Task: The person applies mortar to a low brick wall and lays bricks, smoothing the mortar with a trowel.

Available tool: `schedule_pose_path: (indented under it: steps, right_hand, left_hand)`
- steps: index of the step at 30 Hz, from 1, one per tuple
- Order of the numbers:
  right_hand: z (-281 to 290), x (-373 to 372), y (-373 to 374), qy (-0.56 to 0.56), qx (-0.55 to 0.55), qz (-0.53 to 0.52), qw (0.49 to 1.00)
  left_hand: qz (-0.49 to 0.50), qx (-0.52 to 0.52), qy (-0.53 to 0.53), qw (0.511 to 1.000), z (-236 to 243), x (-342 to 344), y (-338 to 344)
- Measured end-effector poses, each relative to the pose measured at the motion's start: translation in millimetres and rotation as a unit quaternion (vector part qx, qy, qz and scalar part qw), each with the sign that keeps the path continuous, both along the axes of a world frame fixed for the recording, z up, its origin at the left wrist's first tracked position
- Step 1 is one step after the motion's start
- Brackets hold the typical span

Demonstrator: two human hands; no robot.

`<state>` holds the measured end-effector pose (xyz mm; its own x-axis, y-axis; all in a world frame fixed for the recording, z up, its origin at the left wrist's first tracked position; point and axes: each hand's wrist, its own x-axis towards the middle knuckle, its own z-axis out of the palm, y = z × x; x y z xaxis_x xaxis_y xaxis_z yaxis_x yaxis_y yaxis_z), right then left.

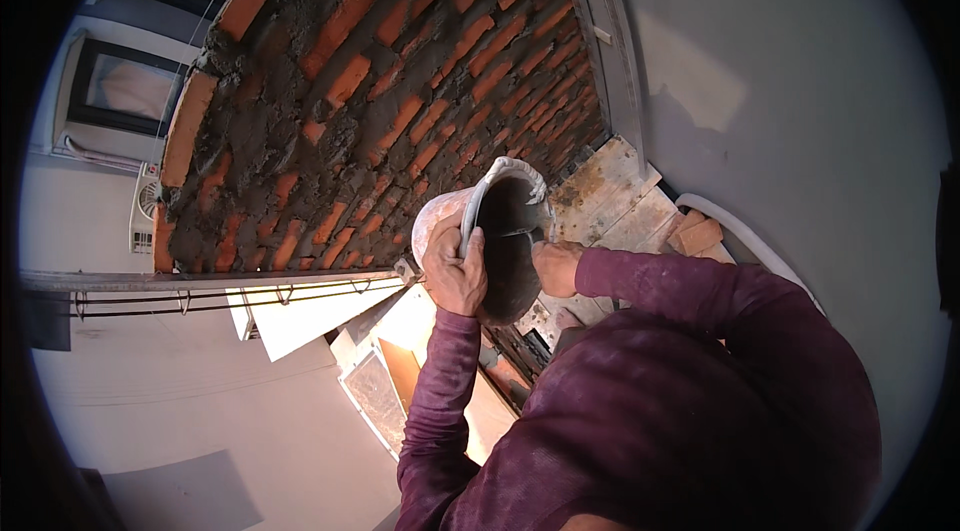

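In front of me a whitish, mortar-smeared bucket (440, 214) is tilted, its mouth turned toward me and grey inside. My left hand (456, 269) grips its side and rim with the fingers wrapped round. On the right, my right hand (558, 267) is closed at the edge of a dark grey rounded shape (508, 281) just below the bucket's mouth. Whether this shape is a second vessel or a tool, I cannot tell, and my own fingers hide what they hold. Beyond the bucket stands a brick wall (345, 81) with wet grey mortar spread over its orange bricks.
Stained boards (610, 201) lie beneath me, with loose bricks (697, 233) and a pale hose or pipe (735, 221) at the right. A smooth grey wall (800, 131) rises on that side. Past the brick wall's left edge are a neighbouring building's window (125, 86) and an air-conditioner unit (146, 211).
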<state>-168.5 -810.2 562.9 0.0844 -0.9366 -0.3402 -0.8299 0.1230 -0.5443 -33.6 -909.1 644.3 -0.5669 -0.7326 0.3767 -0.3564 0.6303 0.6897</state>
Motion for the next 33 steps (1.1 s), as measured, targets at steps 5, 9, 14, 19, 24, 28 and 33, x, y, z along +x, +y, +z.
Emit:
schedule_pose_path:
  steps: [5,9,14,19,24,28,33]
  right_hand:
    - [6.8,-21.6,28.4,-0.333,0.214,-0.011,0.918]
    - [-28.4,-12.3,35.2,-0.615,0.312,-0.108,0.716]
    - [-85.5,27.8,35.4,-0.816,0.296,-0.088,0.488]
    - [-96.3,56.7,48.2,-0.917,0.185,-0.025,0.354]
    - [-43.8,47.4,41.6,-0.909,-0.049,-0.122,0.396]
    - [6.1,28.2,9.3,-0.839,-0.290,-0.244,0.390]
    - [50.5,17.8,-54.2,-0.628,-0.546,-0.407,0.376]
  left_hand:
    - [-0.096,0.056,-0.002,0.994,-12.0,-5.2,3.5]
    - [-0.113,0.100,0.025,0.988,-22.9,16.0,-8.6]
    - [-0.090,0.126,0.132,0.979,-36.4,42.2,-26.9]
    - [-0.017,0.240,0.197,0.950,-63.7,71.6,-65.9]
    - [0.021,0.405,0.211,0.889,-97.0,137.6,-116.7]
    - [0.152,0.463,0.131,0.863,-130.7,223.7,-133.9]
    - [0.278,0.389,0.074,0.875,-140.4,335.6,-103.9]
